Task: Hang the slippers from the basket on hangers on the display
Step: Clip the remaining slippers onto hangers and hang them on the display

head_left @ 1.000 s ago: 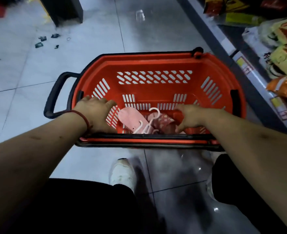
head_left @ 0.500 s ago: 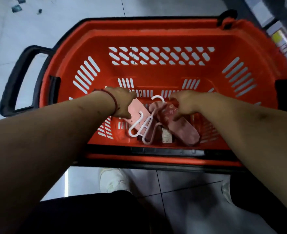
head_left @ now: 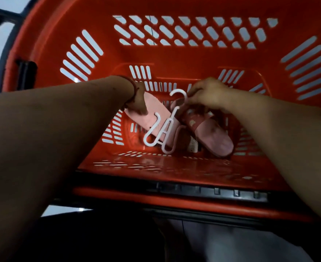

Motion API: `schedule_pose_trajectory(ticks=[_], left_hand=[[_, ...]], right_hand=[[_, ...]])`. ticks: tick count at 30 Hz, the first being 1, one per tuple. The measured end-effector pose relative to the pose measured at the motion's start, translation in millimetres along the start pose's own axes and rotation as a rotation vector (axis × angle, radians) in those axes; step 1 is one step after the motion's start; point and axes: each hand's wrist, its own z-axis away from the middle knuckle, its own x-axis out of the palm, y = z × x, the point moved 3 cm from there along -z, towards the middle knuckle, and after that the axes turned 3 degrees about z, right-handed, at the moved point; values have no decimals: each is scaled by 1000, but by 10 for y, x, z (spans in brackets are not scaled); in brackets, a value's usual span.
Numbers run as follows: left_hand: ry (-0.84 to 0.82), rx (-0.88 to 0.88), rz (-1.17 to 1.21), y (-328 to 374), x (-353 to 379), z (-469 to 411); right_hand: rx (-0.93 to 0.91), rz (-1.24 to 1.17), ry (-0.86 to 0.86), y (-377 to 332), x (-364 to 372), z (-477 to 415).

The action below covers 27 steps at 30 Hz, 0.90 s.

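Two pink slippers lie in the bottom of the red basket (head_left: 174,59). The left slipper (head_left: 155,110) shows its plain sole, and my left hand (head_left: 138,103) grips its far end. The right slipper (head_left: 210,133) has a patterned strap and rests toe toward me. A white plastic hanger (head_left: 165,127) lies across both slippers. My right hand (head_left: 208,95) pinches the hanger just below its hook, over the right slipper's heel.
The basket's slotted walls rise all around the hands. Its black handle (head_left: 2,44) sticks out at the far left over pale floor tiles. A black hinge strip runs along the near rim (head_left: 212,190). My dark trousers fill the bottom of the view.
Both hands have reached deeper into the basket and the view has dropped closer. The left hand has closed on the left slipper; the right hand has moved onto the hanger's neck.
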Motion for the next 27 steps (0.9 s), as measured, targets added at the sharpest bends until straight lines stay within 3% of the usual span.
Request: schedule_pose_trajectory(ticks=[8, 13, 16, 21, 24, 27], left_hand=[[-172, 44, 252, 4, 7, 185], [-304, 66, 505, 85, -73, 433], [-179, 143, 473, 124, -158, 614], [234, 360, 294, 124, -466, 1259], [446, 411, 235, 26, -624, 1772], [558, 449, 383, -81, -704, 2286]], right_hand=[[4, -179, -55, -126, 163, 40], [0, -92, 0, -281, 177, 65], [18, -102, 16, -364, 38, 227], [47, -181, -60, -556, -338, 854], [24, -236, -3, -751, -597, 1317], [-22, -346, 106, -945, -858, 1752]])
